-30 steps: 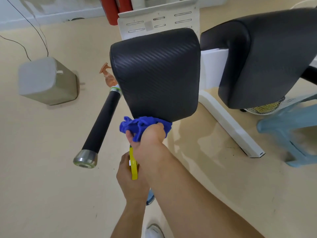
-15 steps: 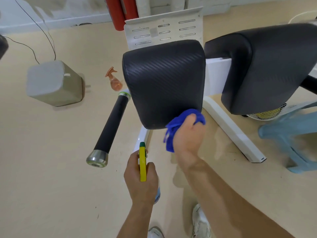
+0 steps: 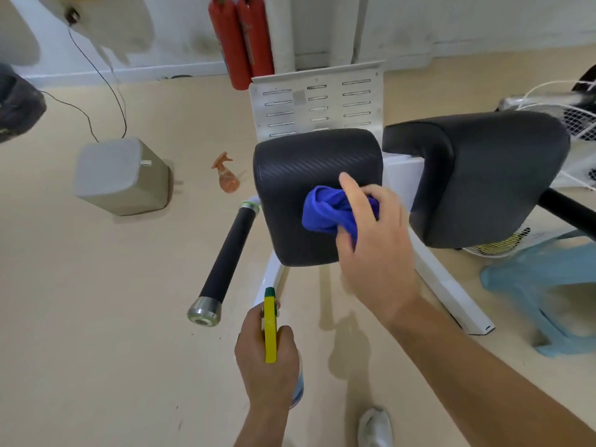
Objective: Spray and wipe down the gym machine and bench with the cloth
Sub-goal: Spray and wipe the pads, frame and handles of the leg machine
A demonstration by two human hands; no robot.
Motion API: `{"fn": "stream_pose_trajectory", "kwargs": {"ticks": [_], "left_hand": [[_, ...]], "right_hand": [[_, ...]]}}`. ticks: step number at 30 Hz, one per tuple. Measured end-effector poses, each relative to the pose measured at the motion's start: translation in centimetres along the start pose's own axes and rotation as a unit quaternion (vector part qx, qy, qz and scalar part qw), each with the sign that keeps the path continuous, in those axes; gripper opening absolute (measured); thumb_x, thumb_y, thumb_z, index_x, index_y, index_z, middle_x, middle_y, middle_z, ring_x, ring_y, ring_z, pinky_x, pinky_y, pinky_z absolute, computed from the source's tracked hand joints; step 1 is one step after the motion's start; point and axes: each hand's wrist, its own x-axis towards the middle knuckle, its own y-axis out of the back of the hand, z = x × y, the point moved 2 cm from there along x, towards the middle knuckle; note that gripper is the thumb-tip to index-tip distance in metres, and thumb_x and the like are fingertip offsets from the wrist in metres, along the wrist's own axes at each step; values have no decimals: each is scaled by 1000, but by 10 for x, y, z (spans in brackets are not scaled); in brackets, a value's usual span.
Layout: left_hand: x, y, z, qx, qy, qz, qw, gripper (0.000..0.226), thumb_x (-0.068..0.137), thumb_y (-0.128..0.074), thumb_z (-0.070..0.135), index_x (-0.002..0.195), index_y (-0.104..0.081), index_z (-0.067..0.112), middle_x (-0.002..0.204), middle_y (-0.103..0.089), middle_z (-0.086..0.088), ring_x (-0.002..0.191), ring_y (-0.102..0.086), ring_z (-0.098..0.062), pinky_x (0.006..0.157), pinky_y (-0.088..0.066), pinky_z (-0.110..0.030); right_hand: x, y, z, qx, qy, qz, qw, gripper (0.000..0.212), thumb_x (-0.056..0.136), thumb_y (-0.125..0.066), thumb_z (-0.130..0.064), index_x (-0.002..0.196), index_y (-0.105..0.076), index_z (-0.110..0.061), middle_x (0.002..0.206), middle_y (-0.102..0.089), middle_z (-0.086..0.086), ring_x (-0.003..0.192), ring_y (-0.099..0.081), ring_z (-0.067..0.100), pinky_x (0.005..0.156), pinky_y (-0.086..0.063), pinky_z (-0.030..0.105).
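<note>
Cloth (image 3: 332,214), blue and bunched, on black textured pad (image 3: 296,175).
Right hand (image 3: 377,250), at its four o'clock, grips it; left hand (image 3: 267,366) clasps yellow-headed spray bottle (image 3: 270,327).

Beige floor (image 3: 96,317): orange spray bottle (image 3: 227,177) near grey box (image 3: 124,177); white machine frame (image 3: 451,295) beside pale blue stool (image 3: 548,285); my shoe (image 3: 375,427) nearest me.
</note>
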Motion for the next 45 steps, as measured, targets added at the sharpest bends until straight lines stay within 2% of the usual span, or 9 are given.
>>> {"fn": "stream_pose_trajectory", "kwargs": {"ticks": [3, 9, 14, 17, 24, 28, 30, 35, 45], "left_hand": [[-2, 1, 8, -8, -16, 6, 1000, 34, 84, -59, -3, 101, -68, 24, 89, -68, 24, 85, -62, -7, 66, -47, -7], [3, 1, 14, -23, -3, 22, 999, 33, 77, -54, 9, 100, -67, 30, 91, -66, 22, 80, -61, -11, 66, -44, -19], [4, 2, 37, -67, -4, 19, 998, 31, 74, -49, 12, 94, -64, 31, 81, -62, 11, 71, -55, -14, 59, -46, -13], [9, 6, 49, -73, -20, 21, 997, 30, 74, -49, 11, 92, -63, 30, 82, -61, 7, 71, -54, -18, 57, -45, -13], [5, 21, 73, -89, -23, 15, 996, 32, 73, -51, 9, 85, -63, 36, 82, -59, -1, 73, -53, -25, 57, -47, -20], [11, 34, 98, -80, -22, 24, 996, 46, 85, -58, -3, 85, -64, 42, 79, -63, 18, 72, -59, -9, 62, -54, -25], [16, 46, 116, -62, -21, 6, 998, 49, 87, -60, -11, 92, -65, 37, 85, -66, 24, 78, -62, -5, 66, -59, -34], [34, 85, 168, -39, -70, -100, 992, 30, 74, -53, 10, 91, -70, 28, 83, -67, 8, 67, -59, -20, 63, -58, -48], [134, 145, 181, 111, -138, -321, 930, 30, 70, -54, 15, 93, -70, 25, 84, -69, 0, 79, -62, -25, 72, -56, -47]], "right_hand": [[4, -33, 11, -150, 149, -33, 977, 65, 97, -46, -31, 157, -22, -34, 162, -19, 16, 145, -23, 43, 119, -21, 52], [-23, -82, 46, -242, 379, -53, 892, 69, 96, -33, -10, 158, -19, -35, 166, -13, 6, 151, -7, 38, 123, 0, 50], [-40, -87, 61, -299, 534, -177, 771, 55, 98, -21, -11, 134, -61, -25, 163, -28, 3, 147, -29, 31, 120, -21, 46], [-21, -77, 34, -259, 567, -140, 769, 38, 97, -38, -14, 114, -71, -20, 146, -53, 5, 126, -54, 31, 100, -45, 43], [53, -43, -33, -116, 394, 29, 911, 40, 86, -69, -15, 125, -64, -13, 127, -56, 16, 108, -47, 36, 85, -45, 47], [-12, -71, -8, -155, 454, -161, 863, 40, 72, -83, -19, 110, -71, -15, 124, -56, 8, 104, -51, 33, 86, -51, 44], [-29, -64, 3, -175, 390, -216, 878, 39, 67, -86, -15, 104, -72, -15, 119, -59, 6, 99, -53, 31, 82, -53, 42], [-1, -7, -19, -95, 231, -126, 960, 65, 55, -87, -2, 117, -70, -12, 120, -58, 12, 101, -54, 33, 81, -57, 44], [87, 12, -67, -23, -27, 9, 999, 33, 93, -62, -10, 126, -67, -14, 131, -50, 17, 114, -50, 38, 98, -48, 50]]}}
